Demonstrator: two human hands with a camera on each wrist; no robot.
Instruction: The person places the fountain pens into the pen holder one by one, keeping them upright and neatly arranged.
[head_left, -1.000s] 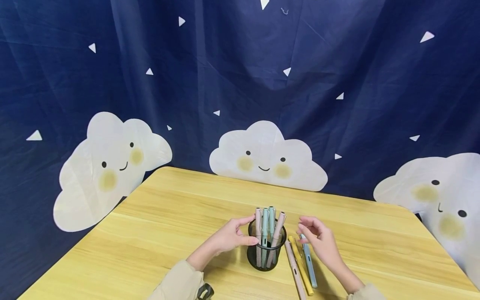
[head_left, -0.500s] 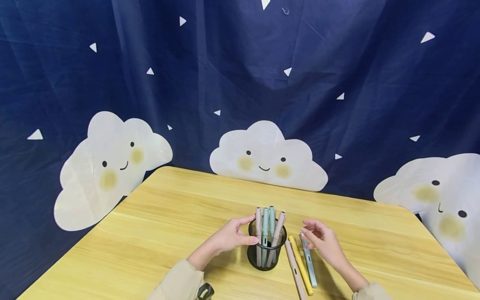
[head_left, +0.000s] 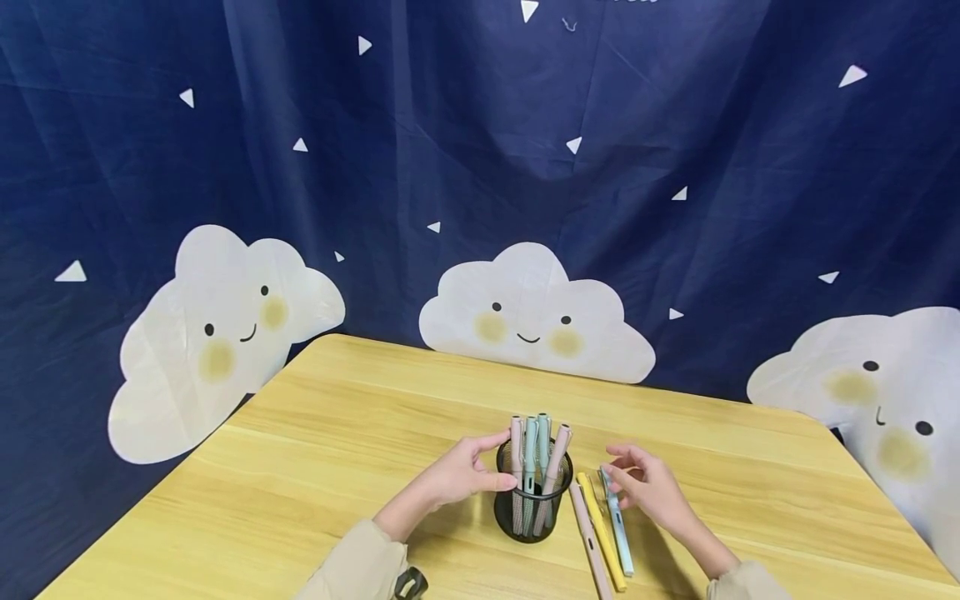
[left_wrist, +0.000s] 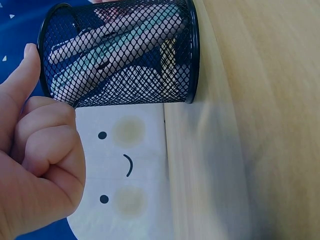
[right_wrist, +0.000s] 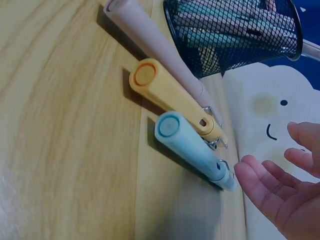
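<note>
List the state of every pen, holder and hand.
Black cylindrical mesh pen holder: upright
Four slim pink and green pens: inside, tops protruding
Slender pink pen: lying flat
Slender yellow pen: lying flat
Slender blue pen: lying flat
Left hand: holding the holder
Right hand: relaxed beside blue pen

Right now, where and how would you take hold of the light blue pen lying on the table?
I'd pinch the far, clip end of the light blue pen, from above and the right: it lies flat, the yellow pen is on its left, and the gap between them looks widest there.
</note>
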